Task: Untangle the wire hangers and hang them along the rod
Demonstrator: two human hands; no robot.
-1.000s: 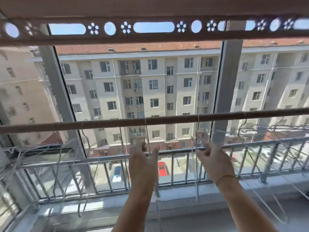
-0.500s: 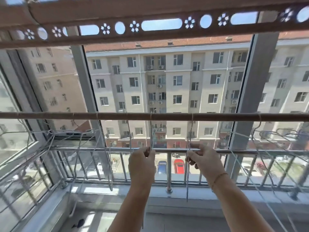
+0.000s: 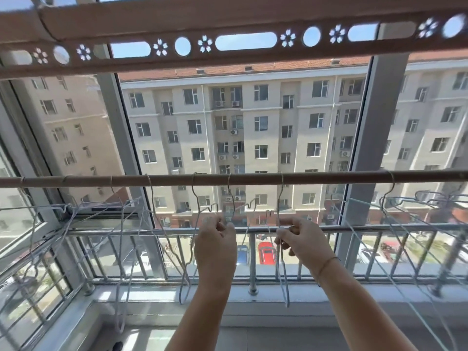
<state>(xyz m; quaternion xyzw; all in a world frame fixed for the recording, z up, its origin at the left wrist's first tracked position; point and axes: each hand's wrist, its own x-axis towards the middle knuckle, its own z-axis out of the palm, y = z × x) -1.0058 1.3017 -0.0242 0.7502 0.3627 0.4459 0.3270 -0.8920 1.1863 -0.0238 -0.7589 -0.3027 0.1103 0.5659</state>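
A brown rod (image 3: 253, 179) runs across the window at mid height. Several thin pale wire hangers hang from it by their hooks. My left hand (image 3: 215, 245) pinches the wire of a hanger (image 3: 193, 196) hooked near the rod's middle. My right hand (image 3: 300, 243) grips the neck of another hanger (image 3: 280, 196) just to the right, whose loop (image 3: 285, 279) hangs down below my fingers. A bunch of hangers (image 3: 83, 219) crowds the rod's left part. More hangers (image 3: 410, 203) hang at the right.
A steel balcony railing (image 3: 249, 262) stands behind the hangers, with a white sill below it. A perforated drying rack bar (image 3: 240, 36) spans overhead. Grey window frame posts (image 3: 367, 148) rise at left and right. An apartment block fills the view outside.
The view has swung left and settled. My hands have risen slightly and closed in on two neighbouring hangers under the rod's middle.
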